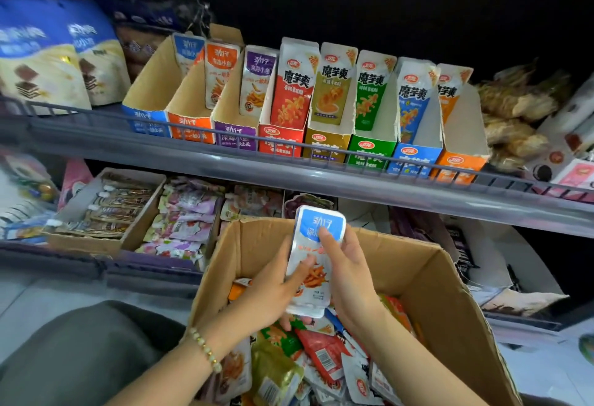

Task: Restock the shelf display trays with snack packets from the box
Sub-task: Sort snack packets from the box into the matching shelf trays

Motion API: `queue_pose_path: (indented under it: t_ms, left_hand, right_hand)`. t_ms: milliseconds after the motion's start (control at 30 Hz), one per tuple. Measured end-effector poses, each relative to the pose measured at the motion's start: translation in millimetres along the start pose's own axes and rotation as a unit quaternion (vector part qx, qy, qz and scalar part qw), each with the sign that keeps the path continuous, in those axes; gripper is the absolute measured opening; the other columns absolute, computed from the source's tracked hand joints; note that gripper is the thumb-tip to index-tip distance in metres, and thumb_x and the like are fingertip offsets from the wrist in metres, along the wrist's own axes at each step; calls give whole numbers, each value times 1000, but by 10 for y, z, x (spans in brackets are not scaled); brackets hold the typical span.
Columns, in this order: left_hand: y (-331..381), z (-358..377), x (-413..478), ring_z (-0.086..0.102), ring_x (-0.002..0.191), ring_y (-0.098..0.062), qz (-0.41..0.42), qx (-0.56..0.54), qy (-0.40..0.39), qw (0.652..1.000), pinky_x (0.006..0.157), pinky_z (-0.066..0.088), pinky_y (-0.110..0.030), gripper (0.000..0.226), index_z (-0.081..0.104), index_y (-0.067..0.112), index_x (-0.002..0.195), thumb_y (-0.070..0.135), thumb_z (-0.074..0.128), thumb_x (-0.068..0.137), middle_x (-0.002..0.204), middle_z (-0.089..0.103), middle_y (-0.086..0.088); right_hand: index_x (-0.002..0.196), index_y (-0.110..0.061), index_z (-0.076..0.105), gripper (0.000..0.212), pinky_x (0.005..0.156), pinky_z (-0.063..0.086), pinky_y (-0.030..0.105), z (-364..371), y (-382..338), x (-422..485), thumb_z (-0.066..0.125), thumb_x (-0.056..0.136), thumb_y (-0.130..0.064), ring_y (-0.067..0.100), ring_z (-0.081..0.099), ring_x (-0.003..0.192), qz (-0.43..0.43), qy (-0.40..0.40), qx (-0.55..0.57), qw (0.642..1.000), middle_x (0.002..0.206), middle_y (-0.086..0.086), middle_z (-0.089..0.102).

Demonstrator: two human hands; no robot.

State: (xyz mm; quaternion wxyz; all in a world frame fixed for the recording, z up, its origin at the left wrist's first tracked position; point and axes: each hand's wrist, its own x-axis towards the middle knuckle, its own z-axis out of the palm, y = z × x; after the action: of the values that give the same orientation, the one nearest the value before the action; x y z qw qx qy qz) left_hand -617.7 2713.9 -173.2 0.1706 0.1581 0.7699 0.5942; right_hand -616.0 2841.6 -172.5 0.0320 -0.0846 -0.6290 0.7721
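Both hands, left [273, 290] and right [348, 280], gripped a packet stack [313, 264] over the box [443, 293]; loosened fingers could spill it.

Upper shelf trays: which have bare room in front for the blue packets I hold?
The blue tray, orange tray and purple tray at the left show bare cardboard before their rear packets. The red tray and yellow tray look filled to the front.

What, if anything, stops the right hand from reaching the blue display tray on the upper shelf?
Probably nothing: yes. The blue display tray is open-topped, only the low shelf rail crosses its front, and the right hand holds just blue packets.
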Motion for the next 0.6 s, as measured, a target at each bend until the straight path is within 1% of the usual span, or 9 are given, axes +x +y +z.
queue_pose_path:
  t_ms: [100,167,200,267,333,400,500,567,600]
  left_hand:
    - [12,-149,-13,65,93,4,29,-28,57,998,69,50,-12,33,47,30,124,28,56,92,97,68,21]
    - [21,-265,-22,60,98,9,35,21,84,996,69,45,-6,27,50,33,115,33,59,90,96,64,19]
    - [40,-331,-36,56,98,12,32,54,104,993,67,44,-6,29,49,40,112,47,57,86,99,58,18]
    - [32,-440,-49,58,91,0,28,75,123,989,56,48,-12,47,45,46,115,67,48,72,111,49,7]
    - [33,-512,-48,62,72,-11,20,28,108,993,49,49,-15,56,43,40,126,62,46,74,121,48,2]
    - [75,-553,-46,60,64,-6,37,15,109,993,48,47,-17,51,39,37,130,54,44,83,118,54,4]
    - [123,-655,-53,63,62,-10,72,-39,132,988,42,45,-23,38,35,40,129,41,46,92,109,60,6]
    - [168,-793,-64,67,66,-18,69,-56,149,985,39,46,-28,33,38,44,122,44,48,90,104,64,5]
    - [199,-874,-69,68,68,-15,68,-56,150,985,41,48,-29,34,39,42,121,45,48,88,102,66,4]
  right_hand:
    - [137,-37,35,55,80,56,27,59,-116,70,58,94,-11,16,69,96,-49,-59,-67,995,113,6,69]
    - [135,-36,40,55,78,56,26,94,-266,144,61,92,-9,15,69,96,-54,-107,-116,986,114,6,68]
    - [133,-35,44,53,78,56,27,123,-340,172,63,90,-10,16,69,97,-52,-121,-136,982,115,5,67]
    - [129,-30,47,50,77,56,27,223,-438,197,66,88,-11,15,68,99,-53,-123,-139,981,116,4,66]
    - [130,-26,45,46,78,56,25,381,-465,196,63,89,-14,13,68,100,-53,-123,-100,986,117,4,65]
    - [131,-29,41,44,82,56,26,565,-453,199,58,93,-17,14,67,102,-54,-120,-65,989,119,2,65]
    - [129,-30,41,36,81,56,23,777,-466,246,53,96,-18,12,68,100,-79,-113,-81,987,116,0,66]
    - [122,-30,45,30,81,56,26,858,-568,294,54,96,-17,13,69,98,-75,-134,-112,982,113,2,68]
    - [120,-28,46,31,82,57,29,878,-644,329,57,94,-16,16,69,98,-67,-151,-128,978,113,4,68]
